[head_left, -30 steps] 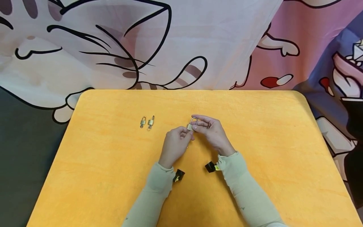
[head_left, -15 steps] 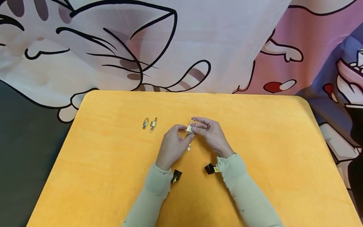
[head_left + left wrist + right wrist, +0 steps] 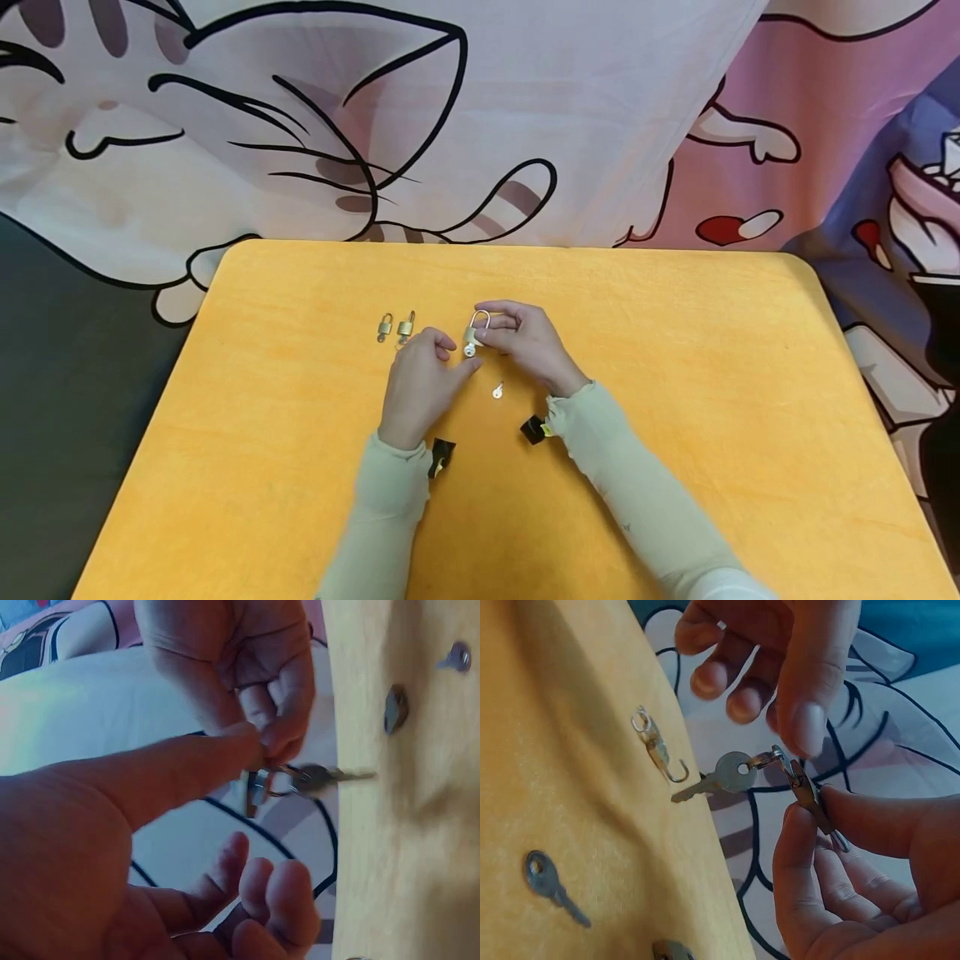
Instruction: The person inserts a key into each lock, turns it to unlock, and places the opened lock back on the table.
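My right hand [image 3: 528, 340] pinches a small brass padlock [image 3: 808, 796] between thumb and fingers. The padlock's shackle points up in the head view. From its lower end hangs a ring [image 3: 778, 759] with a silver key [image 3: 735, 772] on it. My left hand [image 3: 422, 379] is beside it on the left, fingers loosely bent and gripping nothing. Its thumb tip [image 3: 808, 727] is right by the ring. A loose key [image 3: 498, 390] lies on the table between the hands.
Two more padlocks, one [image 3: 385, 327] and another [image 3: 406, 325], lie left of the hands on the yellow table [image 3: 675, 350]. Under the right hand lies a small metal thing [image 3: 673, 950], hidden in the head view. A cartoon-print cloth [image 3: 600, 100] hangs behind the table.
Both hands have moved left with the padlock. The left hand has drawn away from the padlock, so the hanging key now shows. The loose key on the table has come into full view.
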`<state>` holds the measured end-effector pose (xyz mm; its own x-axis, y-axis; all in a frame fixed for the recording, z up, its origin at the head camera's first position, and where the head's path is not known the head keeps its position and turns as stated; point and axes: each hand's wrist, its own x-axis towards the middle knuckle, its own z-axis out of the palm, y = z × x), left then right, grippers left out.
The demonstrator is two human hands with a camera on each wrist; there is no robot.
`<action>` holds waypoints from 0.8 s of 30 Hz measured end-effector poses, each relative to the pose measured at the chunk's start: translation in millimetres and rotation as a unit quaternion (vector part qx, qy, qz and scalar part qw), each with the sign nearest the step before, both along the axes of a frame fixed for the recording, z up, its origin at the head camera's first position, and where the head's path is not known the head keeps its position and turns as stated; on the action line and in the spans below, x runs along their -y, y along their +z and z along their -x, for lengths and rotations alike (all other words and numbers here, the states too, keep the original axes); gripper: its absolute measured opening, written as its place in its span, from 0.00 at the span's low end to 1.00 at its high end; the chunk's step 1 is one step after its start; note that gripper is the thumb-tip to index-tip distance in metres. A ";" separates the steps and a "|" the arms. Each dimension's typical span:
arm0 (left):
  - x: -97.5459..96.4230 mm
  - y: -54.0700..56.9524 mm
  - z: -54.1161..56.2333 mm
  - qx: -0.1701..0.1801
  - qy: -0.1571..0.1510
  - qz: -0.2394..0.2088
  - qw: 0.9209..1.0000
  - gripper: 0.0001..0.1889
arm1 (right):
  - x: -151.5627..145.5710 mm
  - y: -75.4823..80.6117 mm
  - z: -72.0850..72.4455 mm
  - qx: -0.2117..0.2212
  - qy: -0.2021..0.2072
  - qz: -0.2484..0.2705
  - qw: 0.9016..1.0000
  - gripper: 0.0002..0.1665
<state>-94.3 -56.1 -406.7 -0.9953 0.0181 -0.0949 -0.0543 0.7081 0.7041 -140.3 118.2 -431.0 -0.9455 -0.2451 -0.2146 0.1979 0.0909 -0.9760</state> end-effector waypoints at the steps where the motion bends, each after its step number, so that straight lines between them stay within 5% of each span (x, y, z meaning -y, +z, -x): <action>1: 1.7 0.4 -0.2 -0.001 0.000 0.004 1.000 0.19 | 2.5 -0.4 2.4 -0.002 0.005 -0.009 1.000 0.27; 14: -17.2 -7.1 -8.2 0.007 -0.083 0.086 0.993 0.14 | 29.2 2.1 40.4 -0.001 0.099 -0.081 0.992 0.25; 24: -35.0 -28.0 -7.7 0.036 -0.100 0.127 0.986 0.10 | 36.4 -3.2 51.5 0.038 0.134 -0.080 0.987 0.22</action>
